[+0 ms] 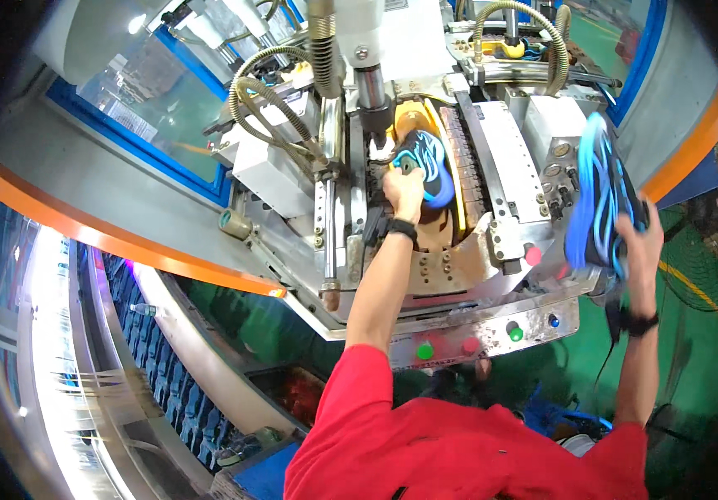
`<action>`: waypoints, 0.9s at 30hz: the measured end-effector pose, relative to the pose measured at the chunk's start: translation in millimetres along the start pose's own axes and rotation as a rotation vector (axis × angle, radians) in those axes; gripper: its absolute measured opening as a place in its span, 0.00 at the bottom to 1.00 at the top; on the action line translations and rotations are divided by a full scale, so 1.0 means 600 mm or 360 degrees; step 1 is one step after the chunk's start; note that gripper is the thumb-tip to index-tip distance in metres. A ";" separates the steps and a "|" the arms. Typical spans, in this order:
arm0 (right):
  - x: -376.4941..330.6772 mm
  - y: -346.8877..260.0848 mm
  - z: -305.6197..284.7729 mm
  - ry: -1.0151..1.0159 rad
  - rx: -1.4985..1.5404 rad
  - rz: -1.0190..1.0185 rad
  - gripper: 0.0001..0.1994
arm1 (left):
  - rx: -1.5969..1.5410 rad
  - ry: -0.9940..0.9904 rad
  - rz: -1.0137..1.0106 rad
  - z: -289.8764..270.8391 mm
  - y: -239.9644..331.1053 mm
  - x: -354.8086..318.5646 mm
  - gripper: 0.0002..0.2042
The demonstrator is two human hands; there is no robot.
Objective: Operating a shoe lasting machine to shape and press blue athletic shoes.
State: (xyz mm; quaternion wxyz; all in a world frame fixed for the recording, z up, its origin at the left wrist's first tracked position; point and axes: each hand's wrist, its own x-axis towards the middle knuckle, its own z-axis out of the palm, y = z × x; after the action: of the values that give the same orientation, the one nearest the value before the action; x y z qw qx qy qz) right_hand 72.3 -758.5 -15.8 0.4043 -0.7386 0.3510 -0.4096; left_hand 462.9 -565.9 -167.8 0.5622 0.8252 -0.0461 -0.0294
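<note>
A black and blue sports shoe (434,167) sits in the press bay, between yellow-edged side pads. My left hand (405,192) is closed at the near left side of this shoe, its fingertips on the collar. On the right, my right hand (644,242) holds up a second blue and black shoe (594,204), partly blurred. My right fingers wrap its near side, and it hangs clear of the machine. A metal press rod (373,104) stands just above and left of the shoe in the bay.
Ribbed hoses (280,108) and cylinders surround the bay. Along the front panel (492,329) are green, red and blue buttons. An orange curved rail (142,250) edges the machine. At lower left runs a conveyor (167,367); a shoe (246,446) lies near it.
</note>
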 end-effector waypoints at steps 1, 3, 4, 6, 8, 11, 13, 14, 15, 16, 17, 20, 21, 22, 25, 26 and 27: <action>0.045 -0.018 0.033 -0.0056 -0.0075 0.0147 0.26 | -0.0576 -0.0154 -0.0320 -0.033 -0.001 -0.013 0.07; 0.122 -0.052 0.120 -0.0308 -0.0114 -0.0017 0.23 | -0.1192 -0.0314 -0.0732 -0.094 -0.006 -0.078 0.06; 0.151 -0.070 0.167 -0.0501 -0.0066 -0.0031 0.21 | -0.1224 -0.0392 -0.0742 -0.135 -0.007 -0.119 0.07; 0.193 -0.100 0.285 -0.0644 -0.0678 -0.0074 0.28 | -0.1211 -0.0441 -0.0684 -0.224 -0.008 -0.201 0.11; 0.208 -0.123 0.407 -0.0880 -0.1050 -0.0092 0.33 | -0.1062 -0.0358 -0.0665 -0.309 -0.003 -0.284 0.17; 0.172 -0.116 0.538 -0.1188 -0.1020 -0.0171 0.32 | -0.0877 -0.0322 -0.0714 -0.443 0.009 -0.395 0.18; 0.134 -0.096 0.625 -0.1243 -0.1035 -0.0180 0.31 | -0.0902 -0.0179 -0.0720 -0.521 0.014 -0.463 0.17; 0.108 -0.076 0.659 -0.1146 -0.1126 -0.0378 0.31 | -0.0822 -0.0036 -0.0709 -0.551 0.015 -0.497 0.16; 0.083 -0.052 0.686 -0.0989 -0.1108 -0.0415 0.32 | -0.0754 0.0090 -0.0611 -0.578 0.015 -0.529 0.16; 0.055 -0.024 0.708 -0.0873 -0.1107 -0.0384 0.32 | -0.0041 0.0202 -0.0156 -0.603 0.016 -0.563 0.15; 0.041 -0.002 0.724 -0.0752 -0.1124 -0.0283 0.31 | -0.0198 0.0396 -0.0282 -0.611 0.012 -0.591 0.14; 0.031 0.021 0.741 -0.0719 -0.1048 -0.0395 0.25 | -0.0656 0.1014 -0.0721 -0.628 0.000 -0.688 0.11; 0.030 0.014 0.730 -0.0754 -0.1051 -0.0376 0.24 | -0.0424 0.1150 -0.0702 -0.624 -0.007 -0.716 0.11; 0.020 0.005 0.704 -0.0826 -0.0942 -0.0448 0.26 | -0.0462 0.1269 -0.0772 -0.619 -0.014 -0.745 0.11; -0.063 -0.053 0.608 -0.0763 -0.0674 -0.1046 0.24 | -0.0443 0.1593 -0.0937 -0.602 -0.051 -0.821 0.12; -0.122 -0.061 0.560 -0.0670 -0.0306 -0.1371 0.20 | -0.0302 0.1498 -0.0865 -0.596 -0.063 -0.849 0.13; -0.185 -0.066 0.524 -0.1010 -0.0076 -0.1145 0.17 | 0.0105 0.1290 -0.0764 -0.592 -0.073 -0.876 0.14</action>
State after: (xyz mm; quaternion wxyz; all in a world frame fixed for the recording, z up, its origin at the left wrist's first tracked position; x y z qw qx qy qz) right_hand 312.7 -549.7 -122.6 0.3071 -0.9108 -0.0583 -0.2697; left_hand -21.7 -164.0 -80.4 0.4858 0.7749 0.3681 0.1675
